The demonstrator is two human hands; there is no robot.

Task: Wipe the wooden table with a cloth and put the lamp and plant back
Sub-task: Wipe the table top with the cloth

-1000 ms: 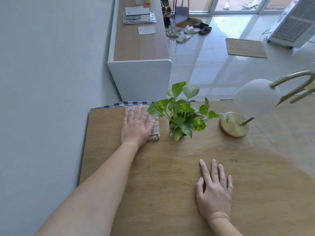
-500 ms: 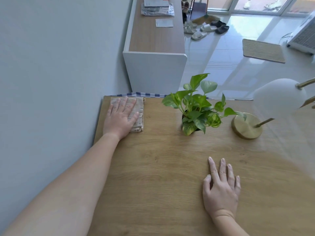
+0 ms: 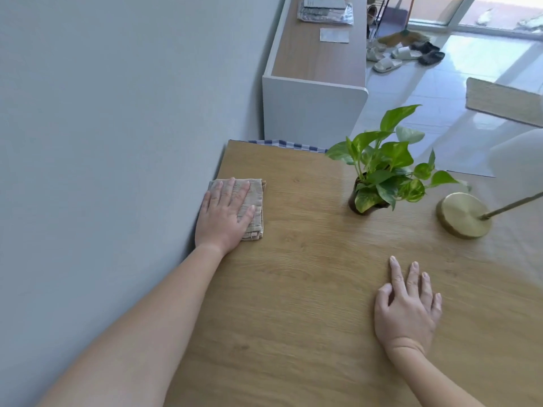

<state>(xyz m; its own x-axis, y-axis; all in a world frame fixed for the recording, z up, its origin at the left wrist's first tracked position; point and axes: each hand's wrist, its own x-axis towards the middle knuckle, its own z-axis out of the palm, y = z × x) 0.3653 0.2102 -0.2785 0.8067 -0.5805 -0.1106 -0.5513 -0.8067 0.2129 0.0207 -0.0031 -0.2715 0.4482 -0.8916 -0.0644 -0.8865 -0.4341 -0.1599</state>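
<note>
A folded beige cloth [image 3: 254, 207] lies on the wooden table [image 3: 308, 289] at its left edge, against the grey wall. My left hand [image 3: 224, 215] presses flat on the cloth, fingers spread. My right hand [image 3: 408, 306] rests palm down on the bare wood near the front, holding nothing. A small potted plant [image 3: 382, 174] with green leaves stands at the back of the table. To its right is the lamp, with a round brass base [image 3: 462, 214] and a white shade [image 3: 517, 160] cut off by the frame edge.
A grey wall [image 3: 117, 142] runs along the table's left side. Beyond the far edge stands a low white cabinet [image 3: 311, 110] with papers on its wooden top. A checked fabric strip [image 3: 288, 143] shows behind the table. Sandals and a mat lie on the tiled floor.
My left hand slid the cloth left to the wall, then toward me along the table's left edge. My right hand stayed flat on the wood. Plant and lamp did not move.
</note>
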